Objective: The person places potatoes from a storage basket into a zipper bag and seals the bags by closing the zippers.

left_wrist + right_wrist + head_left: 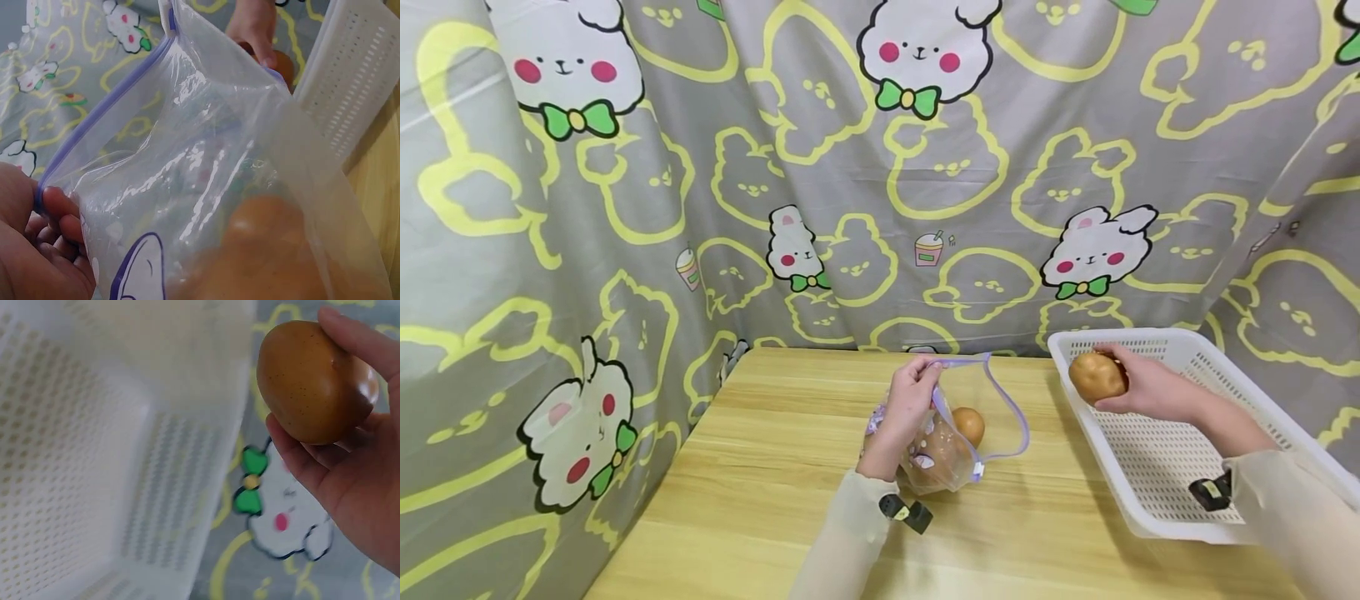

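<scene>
My left hand (912,400) pinches the purple zip edge of a clear zip bag (951,477) on the wooden table. The bag's mouth hangs open toward the right. Inside it lie round brown things (269,219), seen through the printed plastic in the left wrist view. With thumb and fingers, my right hand (1153,387) holds a glossy brown potato (309,381) marked with small dark dots. In the head view, that hand and potato are above the left rim of a white basket (1183,531); part of the potato is hidden by the fingers.
The basket has perforated walls and stands at the table's right side. A grey curtain (850,183) with cartoon prints hangs behind and to both sides of the wooden table (760,467). Black straps with small devices (906,512) sit on both wrists.
</scene>
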{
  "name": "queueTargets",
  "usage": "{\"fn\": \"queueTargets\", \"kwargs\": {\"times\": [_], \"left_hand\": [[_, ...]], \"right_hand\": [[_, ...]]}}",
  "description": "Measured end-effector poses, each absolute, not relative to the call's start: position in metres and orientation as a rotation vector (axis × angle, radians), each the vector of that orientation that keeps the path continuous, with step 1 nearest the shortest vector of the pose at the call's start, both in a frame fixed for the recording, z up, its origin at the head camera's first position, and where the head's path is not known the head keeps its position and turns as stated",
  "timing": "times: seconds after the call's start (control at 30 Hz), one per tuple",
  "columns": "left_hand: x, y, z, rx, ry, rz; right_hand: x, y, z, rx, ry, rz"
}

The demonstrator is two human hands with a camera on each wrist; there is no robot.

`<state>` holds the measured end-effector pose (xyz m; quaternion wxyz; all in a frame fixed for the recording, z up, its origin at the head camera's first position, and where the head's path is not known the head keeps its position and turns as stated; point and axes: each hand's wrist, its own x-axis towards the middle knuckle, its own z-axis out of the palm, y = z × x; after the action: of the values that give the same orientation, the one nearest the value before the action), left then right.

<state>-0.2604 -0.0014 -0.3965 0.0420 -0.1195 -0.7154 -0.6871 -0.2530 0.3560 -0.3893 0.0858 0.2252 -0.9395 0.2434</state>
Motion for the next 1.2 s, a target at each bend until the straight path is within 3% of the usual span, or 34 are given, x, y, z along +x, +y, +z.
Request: {"fn": "queueTargets", "kwargs": {"times": [0.53, 0.9, 1.2], "left_hand": [[-0.257, 0.002, -0.395, -0.286, -2.19, -2.062], [-0.256, 0.004, -0.391, -0.312, -2.188, -2.086], [-0.229, 0.004, -0.359, -0.346, -2.19, -2.098]], "right_hand": [[-0.208, 0.288, -0.355, 0.944, -2.564, 0.811], [-0.199, 0.254, -0.359, 1.016, -2.568, 0.853], [-0.199, 0.231, -0.369, 1.028, -2.648, 0.864]]}}
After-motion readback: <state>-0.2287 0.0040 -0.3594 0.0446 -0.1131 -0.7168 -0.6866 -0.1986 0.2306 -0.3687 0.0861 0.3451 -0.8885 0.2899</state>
